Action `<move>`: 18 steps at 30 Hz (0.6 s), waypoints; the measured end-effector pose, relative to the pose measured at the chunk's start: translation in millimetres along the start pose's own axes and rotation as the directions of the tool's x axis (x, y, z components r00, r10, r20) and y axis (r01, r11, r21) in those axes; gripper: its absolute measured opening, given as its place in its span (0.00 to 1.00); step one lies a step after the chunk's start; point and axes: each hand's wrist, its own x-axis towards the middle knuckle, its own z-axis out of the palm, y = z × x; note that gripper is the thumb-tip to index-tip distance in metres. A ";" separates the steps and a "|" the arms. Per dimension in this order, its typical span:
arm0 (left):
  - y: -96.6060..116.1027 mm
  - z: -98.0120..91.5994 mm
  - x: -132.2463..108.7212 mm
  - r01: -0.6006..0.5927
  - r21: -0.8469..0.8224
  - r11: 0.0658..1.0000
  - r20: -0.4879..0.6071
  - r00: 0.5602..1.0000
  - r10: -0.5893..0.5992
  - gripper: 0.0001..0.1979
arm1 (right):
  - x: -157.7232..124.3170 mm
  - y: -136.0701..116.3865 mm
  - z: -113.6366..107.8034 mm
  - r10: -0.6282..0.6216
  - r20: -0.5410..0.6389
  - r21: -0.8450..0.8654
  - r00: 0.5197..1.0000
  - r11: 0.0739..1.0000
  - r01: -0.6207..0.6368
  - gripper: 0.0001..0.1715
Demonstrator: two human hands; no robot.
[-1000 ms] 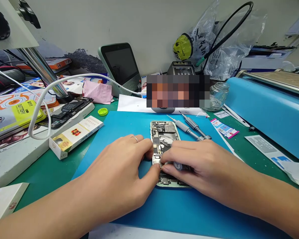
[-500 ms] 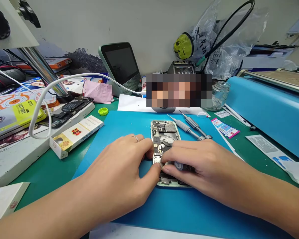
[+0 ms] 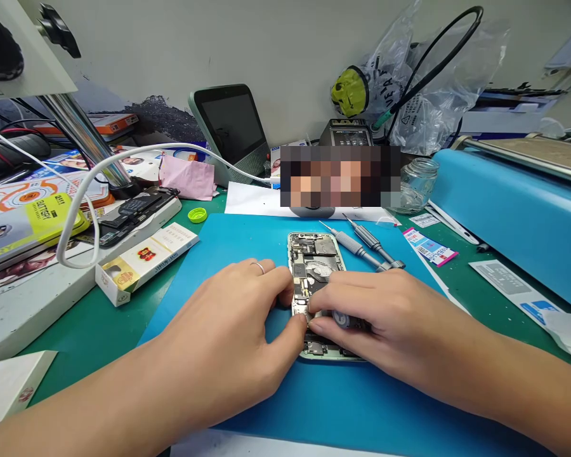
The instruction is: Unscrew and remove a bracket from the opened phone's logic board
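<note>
An opened phone (image 3: 314,247) with its inner parts exposed lies on the blue mat (image 3: 247,241). At its left edge is my left hand (image 3: 240,317), fingers curled against the frame and thumb tip on the lower part. My right hand (image 3: 385,311) reaches over the phone's right side, thumb and forefinger pinched close to my left thumb; whatever lies between these fingertips is too small to make out. A dark screwdriver end (image 3: 343,319) shows under the right palm, held by the curled fingers. Two grey screwdrivers (image 3: 368,236) lie beyond the phone.
To the left are a cigarette box (image 3: 147,260), a white cable (image 3: 76,197) and phone parts (image 3: 133,209). A small green cap (image 3: 197,215) sits behind the mat. At the back stand a display (image 3: 231,120) and a glass jar (image 3: 419,184); a blue machine (image 3: 514,209) is right.
</note>
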 end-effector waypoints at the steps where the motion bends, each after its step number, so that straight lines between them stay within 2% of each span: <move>1: 0.1 0.1 -0.1 -0.002 0.003 1.000 0.000 1.000 0.002 0.08 | 0.3 0.2 0.0 -0.001 0.000 0.001 1.000 1.000 0.001 0.08; 14: 2.1 -0.7 -1.4 -0.025 0.010 1.000 -0.007 1.000 0.025 0.08 | 0.4 -0.9 -3.5 0.043 0.009 -0.013 0.999 0.999 -0.043 0.09; 18: 2.0 -1.6 -0.2 -0.019 -0.012 1.000 0.011 1.000 0.020 0.10 | -1.7 -3.2 -11.0 0.098 -0.100 0.033 0.990 0.995 -0.095 0.12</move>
